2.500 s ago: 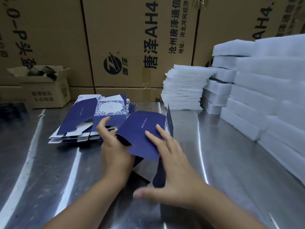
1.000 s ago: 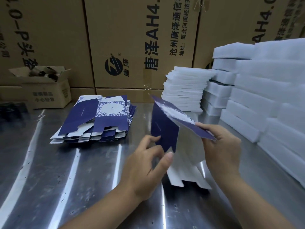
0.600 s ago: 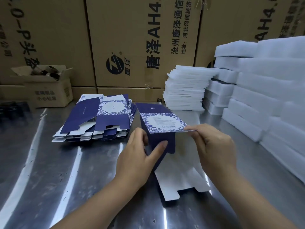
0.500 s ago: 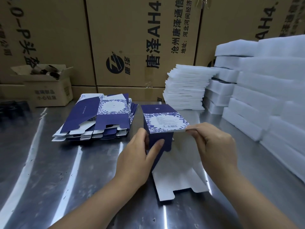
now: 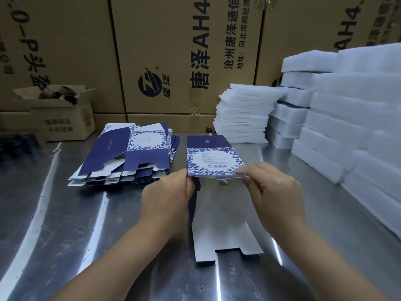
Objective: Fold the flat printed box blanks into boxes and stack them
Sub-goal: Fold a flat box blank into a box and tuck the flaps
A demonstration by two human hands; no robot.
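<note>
A half-folded blue and white box blank (image 5: pixel 213 158) is held over the steel table (image 5: pixel 54 213), its floral printed panel facing up. White inner flaps hang down toward me. My left hand (image 5: pixel 167 198) pinches the panel's near left corner. My right hand (image 5: pixel 273 192) pinches its near right corner. A pile of flat printed blanks (image 5: pixel 128 155) lies on the table to the left of the held blank.
Stacks of thin white foam sheets (image 5: pixel 243 116) and thicker foam blocks (image 5: pixel 347 118) fill the right side. Large brown cartons (image 5: pixel 173 55) wall off the back. A small open carton (image 5: pixel 63 114) stands at the back left.
The blank was swung up off the table and opened out. Its printed panel has turned flat and face up, and both hands moved to its near corners.
</note>
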